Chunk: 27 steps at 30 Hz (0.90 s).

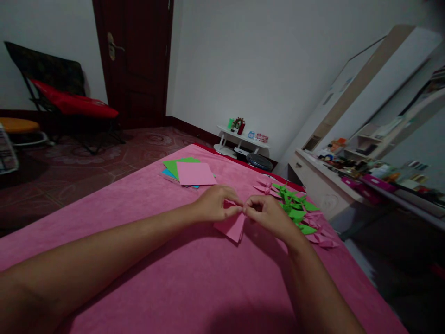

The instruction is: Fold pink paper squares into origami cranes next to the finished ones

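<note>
A folded pink paper (232,227) lies on the pink bedcover (181,278) between my two hands. My left hand (215,203) pinches its upper edge from the left, fingers closed. My right hand (266,211) pinches the same edge from the right, fingers curled, and the two sets of fingertips nearly touch. Just right of my right hand lies a heap of folded green and pink paper shapes (299,211). Beyond my left hand sits a stack of flat paper squares (189,172), pink on top with green and blue beneath.
A dark door (137,60) and a folding chair with a red cushion (69,99) stand at the back left. A small white shelf (243,139) is by the far wall. A cluttered dresser with a mirror (365,171) runs along the right of the bed.
</note>
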{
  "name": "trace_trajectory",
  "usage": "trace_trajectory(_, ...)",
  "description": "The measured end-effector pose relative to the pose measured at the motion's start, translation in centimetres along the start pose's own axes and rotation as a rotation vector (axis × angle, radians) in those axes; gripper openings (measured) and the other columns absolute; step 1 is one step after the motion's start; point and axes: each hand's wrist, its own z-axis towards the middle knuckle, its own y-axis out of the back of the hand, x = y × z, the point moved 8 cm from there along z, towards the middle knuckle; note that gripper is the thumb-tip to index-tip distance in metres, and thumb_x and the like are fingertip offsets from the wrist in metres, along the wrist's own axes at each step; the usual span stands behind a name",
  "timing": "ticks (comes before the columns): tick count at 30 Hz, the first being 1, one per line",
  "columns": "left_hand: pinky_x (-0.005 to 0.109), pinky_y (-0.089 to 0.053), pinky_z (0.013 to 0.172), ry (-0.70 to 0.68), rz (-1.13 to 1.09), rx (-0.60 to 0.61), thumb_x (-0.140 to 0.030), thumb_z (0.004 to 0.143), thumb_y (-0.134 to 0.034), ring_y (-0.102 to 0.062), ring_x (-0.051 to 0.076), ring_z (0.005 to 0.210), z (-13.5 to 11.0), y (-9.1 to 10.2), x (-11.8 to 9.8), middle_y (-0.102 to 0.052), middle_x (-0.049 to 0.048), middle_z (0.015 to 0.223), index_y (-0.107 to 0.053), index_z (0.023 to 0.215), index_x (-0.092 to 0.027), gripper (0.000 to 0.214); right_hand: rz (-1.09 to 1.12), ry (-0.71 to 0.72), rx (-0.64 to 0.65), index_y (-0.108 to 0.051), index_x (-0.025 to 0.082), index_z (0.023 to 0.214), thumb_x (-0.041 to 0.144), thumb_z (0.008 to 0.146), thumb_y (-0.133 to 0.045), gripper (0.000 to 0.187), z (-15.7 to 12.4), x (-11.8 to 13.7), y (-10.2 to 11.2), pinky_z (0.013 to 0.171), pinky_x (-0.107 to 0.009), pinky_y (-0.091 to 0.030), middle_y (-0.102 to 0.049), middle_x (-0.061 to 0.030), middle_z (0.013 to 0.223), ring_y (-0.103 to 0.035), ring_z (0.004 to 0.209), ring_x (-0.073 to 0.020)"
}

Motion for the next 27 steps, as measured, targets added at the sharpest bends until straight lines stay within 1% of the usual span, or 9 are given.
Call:
trace_trajectory(3,0.031,-0.038,0.071,-0.052,0.184,0.029,-0.018,0.073,-0.054,-0.057,0.02,0.07,-0.2,-0.6,-1.7,-0.066,0.0074,0.068,-0.072,0.076,-0.018,0.019,-0.074,0.045,-0.036,-0.062,0.015,0.055,0.013,0.065,-0.055,0.013,0.0,0.6,0.0,0.043,-0.02,-0.029,-0.054,0.0022,0.048,-0.045,0.046,-0.0098)
trace_trajectory(6,0.032,-0.035,0.071,-0.032,0.258,0.024,-0.017,0.071,-0.053,-0.056,0.021,0.07,-0.2,-0.3,-1.8,-0.065,0.0089,0.068,-0.071,0.073,-0.017,0.018,-0.099,0.114,-0.091,-0.063,0.016,0.054,0.011,0.064,-0.055,0.013,-0.1,1.7,0.3,0.044,-0.02,-0.029,-0.054,0.0024,0.048,-0.044,0.046,-0.0098)
trace_trajectory(10,0.033,-0.034,0.073,-0.034,0.253,0.042,-0.019,0.069,-0.055,-0.054,0.021,0.071,-0.1,0.5,-1.7,-0.064,0.0083,0.068,-0.07,0.071,-0.018,0.016,-0.067,0.2,-0.14,-0.061,0.016,0.052,0.009,0.062,-0.056,0.013,-0.4,3.0,0.7,0.046,-0.02,-0.03,-0.053,0.003,0.049,-0.043,0.048,-0.0097)
trace_trajectory(17,0.031,-0.034,0.068,-0.16,0.28,0.045,-0.017,0.071,-0.05,-0.051,0.017,0.066,-0.2,1.0,-2.1,-0.06,0.0062,0.065,-0.064,0.064,-0.017,0.016,0.04,0.099,-0.031,-0.057,0.016,0.055,0.013,0.065,-0.053,0.01,-0.3,1.5,1.1,0.044,-0.021,-0.031,-0.051,0.0028,0.05,-0.042,0.045,-0.0089)
trace_trajectory(19,0.029,-0.034,0.067,-0.17,0.271,0.008,-0.015,0.071,-0.049,-0.049,0.016,0.064,-0.2,1.6,-1.4,-0.058,0.005,0.063,-0.062,0.062,-0.017,0.016,0.099,0.089,-0.029,-0.056,0.016,0.054,0.015,0.064,-0.055,0.01,-0.4,0.9,2.0,0.045,-0.021,-0.033,-0.052,0.0019,0.051,-0.044,0.047,-0.0095)
trace_trajectory(21,0.027,-0.035,0.065,-0.134,0.235,-0.069,-0.014,0.071,-0.047,-0.049,0.014,0.064,-0.1,2.8,-0.3,-0.057,0.0034,0.063,-0.059,0.061,-0.016,0.016,0.19,0.088,-0.058,-0.056,0.016,0.054,0.017,0.064,-0.058,0.01,-0.5,0.3,3.5,0.046,-0.021,-0.035,-0.052,0.0011,0.053,-0.045,0.049,-0.0099)
trace_trajectory(24,0.023,-0.035,0.059,0.013,0.134,-0.23,-0.016,0.077,-0.044,-0.049,0.011,0.059,0.0,5.0,1.9,-0.057,0.0013,0.062,-0.057,0.064,-0.015,0.019,0.284,0.093,-0.144,-0.058,0.016,0.058,0.019,0.066,-0.059,0.009,-0.8,-0.4,5.8,0.047,-0.021,-0.036,-0.053,0.0009,0.056,-0.045,0.051,-0.0095)
trace_trajectory(26,0.022,-0.035,0.057,0.096,0.067,-0.295,-0.02,0.083,-0.041,-0.05,0.011,0.058,0.0,5.7,2.5,-0.059,0.0013,0.064,-0.058,0.069,-0.014,0.023,0.276,0.079,-0.143,-0.058,0.015,0.058,0.019,0.066,-0.059,0.009,-0.8,-0.5,5.9,0.047,-0.021,-0.036,-0.052,0.0009,0.056,-0.044,0.051,-0.0093)
trace_trajectory(27,0.022,-0.035,0.058,0.106,0.049,-0.295,-0.023,0.085,-0.04,-0.051,0.011,0.061,0.0,5.7,2.3,-0.06,0.0019,0.067,-0.059,0.072,-0.014,0.025,0.256,0.068,-0.117,-0.057,0.015,0.056,0.018,0.065,-0.06,0.01,-0.7,-0.3,5.5,0.046,-0.021,-0.036,-0.052,0.0009,0.055,-0.044,0.05,-0.0092)
